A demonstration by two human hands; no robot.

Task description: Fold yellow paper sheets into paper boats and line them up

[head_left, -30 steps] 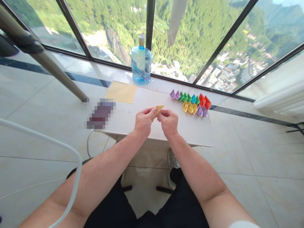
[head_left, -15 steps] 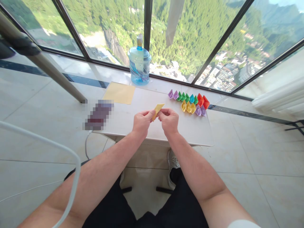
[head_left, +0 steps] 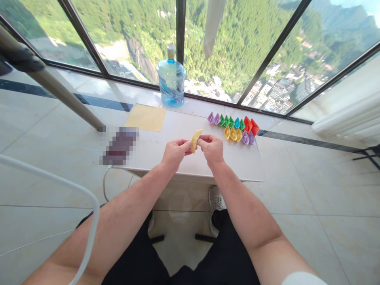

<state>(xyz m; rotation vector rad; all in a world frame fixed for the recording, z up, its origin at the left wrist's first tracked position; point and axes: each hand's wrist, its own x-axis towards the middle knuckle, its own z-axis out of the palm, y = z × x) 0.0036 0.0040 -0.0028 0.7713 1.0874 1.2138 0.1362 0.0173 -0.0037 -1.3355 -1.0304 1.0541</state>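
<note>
A small folded piece of yellow paper [head_left: 195, 139] is held above the front part of the white table [head_left: 154, 152]. My left hand [head_left: 177, 152] pinches its left side between thumb and fingers. From the right, my right hand [head_left: 212, 149] grips the opposite edge, its fingers curled. Right of my hands stand small folded paper boats in two rows: purple [head_left: 214, 118], green [head_left: 228, 120], blue [head_left: 237, 123] and red [head_left: 251, 126] ones behind, yellow [head_left: 233, 133] and purple ones in front. A flat sheet of yellow paper [head_left: 146, 117] lies at the table's back left.
A blue water jug [head_left: 171, 81] stands behind the table against the window. A blurred-out dark object [head_left: 121, 146] lies at the table's left edge, with a cable [head_left: 105, 186] hanging below it. A pole [head_left: 65, 95] slants in at left, and a white tube [head_left: 89, 198] curves nearby.
The folded yellow paper has been turned slightly between my fingers and shows more of its face. My left hand has shifted a little left. The whole view has moved slightly.
</note>
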